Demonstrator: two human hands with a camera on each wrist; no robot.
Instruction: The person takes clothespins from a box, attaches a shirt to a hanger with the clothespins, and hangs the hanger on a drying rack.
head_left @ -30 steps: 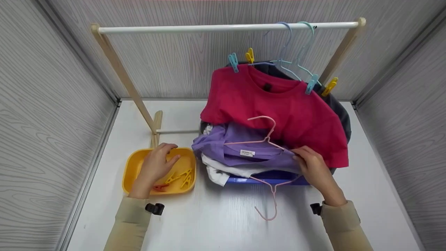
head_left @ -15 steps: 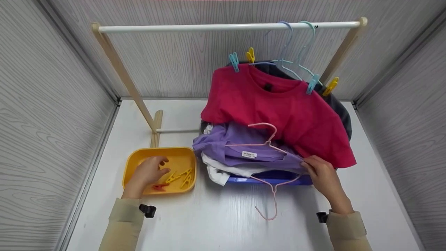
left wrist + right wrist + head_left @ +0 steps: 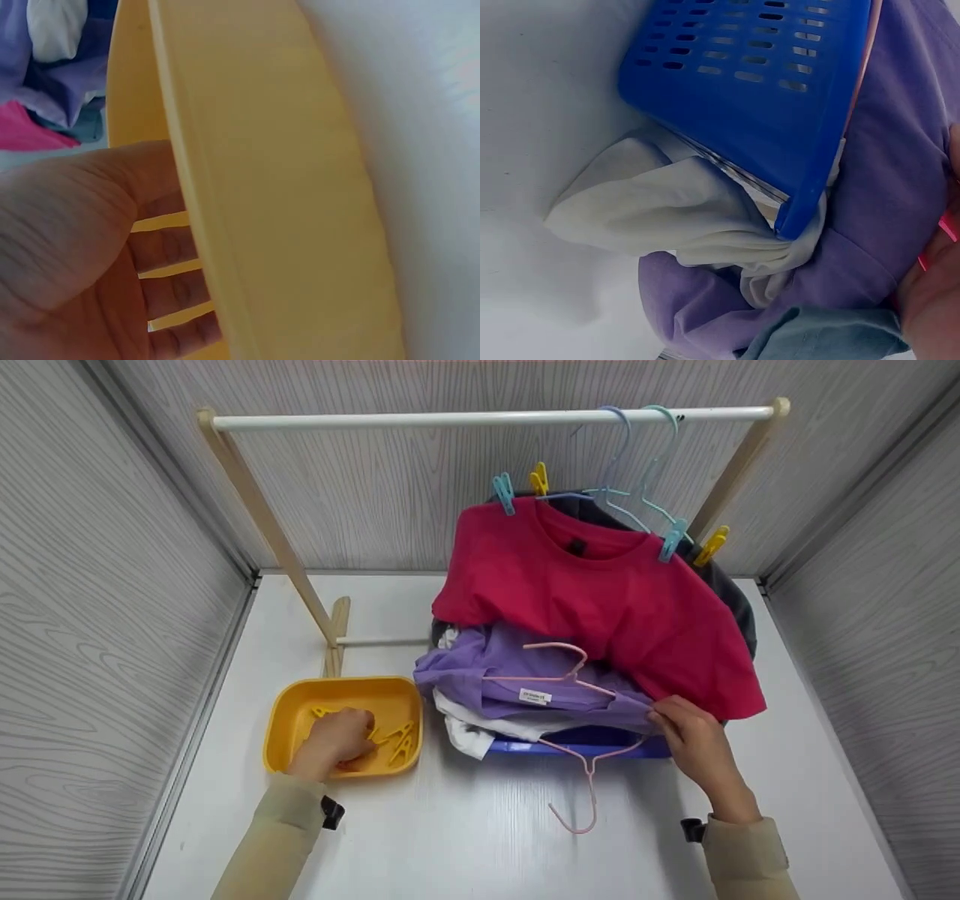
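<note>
My left hand [image 3: 341, 739] reaches down into a yellow bin [image 3: 274, 720] that holds several clothespins [image 3: 403, 746]. In the left wrist view its fingers [image 3: 171, 247] are spread and fairly straight, their tips hidden behind the bin's rim. My right hand [image 3: 694, 739] pinches the shoulder of a purple shirt [image 3: 502, 701] between thumb and fingers. A pink hanger [image 3: 574, 667] lies in the shirt's neck, its hook tilted toward the back. The shirt rests over a blue basket [image 3: 735, 112], together with a white cloth [image 3: 675, 202].
A second pink hanger [image 3: 589, 780] sticks out over the basket's front. Behind, a red shirt [image 3: 585, 585] and a dark garment [image 3: 739, 607] hang on hangers from the rack's white bar [image 3: 420, 421], with blue clips [image 3: 673, 540] and yellow clips [image 3: 711, 546] at their shoulders.
My left hand has gone lower into the bin, among the clothespins. My right hand first moved right and nearer, pulling the purple shirt's shoulder; the pink hanger's hook has tipped lower.
</note>
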